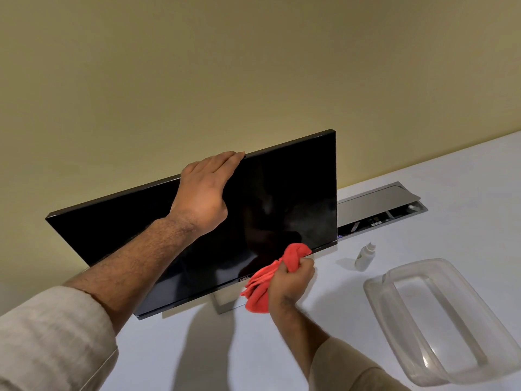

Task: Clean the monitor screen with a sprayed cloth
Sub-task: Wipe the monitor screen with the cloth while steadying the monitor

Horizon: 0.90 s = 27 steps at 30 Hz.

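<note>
Item, nearest: pale sleeve (48, 334) at lower left, forearm running up to the left hand (203, 193). Its grip lies flat and relaxed over the top edge of the monitor (127, 221), fingers straight, steadying rather than clutching.

Item: monitor, dark and unlit, standing on the white desk (183, 348), tilted back toward the wall. Faint smears show on the right part of the glass.

Item: red cloth (293, 253), bunched, its upper end touching the screen near the lower right corner. The right hand (290, 280) grips it in a closed fist, with loose folds hanging below.

Item: small spray bottle (365, 256), upright on the desk, just right of the monitor, untouched.

Item: clear plastic container (439, 323), far right, apparently upside down (nothing visible inside).

Risk, as judged: hard pressure low on the panel could rock it on its stand if the steadying hand slips; a bunched cloth may streak rather than wipe clean.
</note>
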{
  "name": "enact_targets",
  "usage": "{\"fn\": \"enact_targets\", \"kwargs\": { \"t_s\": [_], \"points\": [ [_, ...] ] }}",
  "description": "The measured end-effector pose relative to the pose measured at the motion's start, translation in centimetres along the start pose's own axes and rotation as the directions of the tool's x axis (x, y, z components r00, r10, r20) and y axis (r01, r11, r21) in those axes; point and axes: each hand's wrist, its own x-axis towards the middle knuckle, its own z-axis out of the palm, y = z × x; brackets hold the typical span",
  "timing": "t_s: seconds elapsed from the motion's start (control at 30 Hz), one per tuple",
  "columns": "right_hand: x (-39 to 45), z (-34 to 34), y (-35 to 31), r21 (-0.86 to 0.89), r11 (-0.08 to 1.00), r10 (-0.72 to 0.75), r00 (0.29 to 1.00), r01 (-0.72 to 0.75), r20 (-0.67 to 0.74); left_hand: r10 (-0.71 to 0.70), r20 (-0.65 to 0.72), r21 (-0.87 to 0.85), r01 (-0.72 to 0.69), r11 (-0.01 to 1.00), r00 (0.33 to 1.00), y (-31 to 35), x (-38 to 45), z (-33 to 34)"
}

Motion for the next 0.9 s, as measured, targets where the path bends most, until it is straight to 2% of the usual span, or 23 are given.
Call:
{"fn": "enact_targets", "kwargs": {
  "t_s": [0.13, 0.2, 0.27, 0.4, 0.47, 0.63, 0.73, 0.83, 0.9],
  "points": [
    [-1.2, -0.5, 0.8, -0.019, 0.997, -0.065, 0.988, 0.068, 0.137, 0.005, 0.007, 0.003, -0.005, 1.000, 1.000, -0.1, 0.0, 0.0],
    [-0.3, -1.5, 0.8, -0.025, 0.990, -0.130, 0.979, 0.136, 0.156, 0.007, 0.011, -0.004, -0.007, 1.000, 1.000, -0.2, 0.0, 0.0],
    [1.1, -2.6, 0.1, -0.021, 0.991, -0.126, 0.984, 0.130, 0.126, 0.010, 0.011, -0.011, -0.010, 1.000, 1.000, -0.3, -0.1, 0.0],
    [4.5, -3.6, -2.0, 0.086, 0.996, 0.006, 1.000, -0.007, 0.023, 0.016, 0.016, -0.019, -0.016, 1.000, 1.000, -0.3, -0.1, -0.1],
    [6.5, -3.9, -2.8, 0.158, 0.987, 0.032, 0.999, -0.024, -0.043, 0.018, 0.015, -0.020, -0.018, 1.000, 1.000, -0.2, -0.1, -0.2],
    [9.0, -3.4, -3.8, 0.263, 0.953, 0.205, 0.961, -0.152, -0.186, 0.013, 0.020, -0.023, -0.012, 1.000, 1.000, -0.2, 0.0, -0.4],
    [7.1, -2.6, -4.4, 0.146, 0.988, 0.082, 0.978, -0.054, -0.191, 0.008, 0.025, -0.028, -0.007, 1.000, 1.000, -0.2, 0.0, -0.4],
    [4.2, -3.2, -3.1, 0.079, 0.995, -0.061, 0.998, 0.061, -0.005, 0.005, 0.027, -0.030, -0.004, 1.000, 1.000, -0.2, 0.1, -0.3],
    [3.3, -4.3, -1.0, -0.041, 0.979, -0.188, 0.967, 0.198, 0.172, 0.007, 0.025, -0.026, -0.006, 1.000, 1.000, -0.3, 0.1, -0.3]
  ]
}}
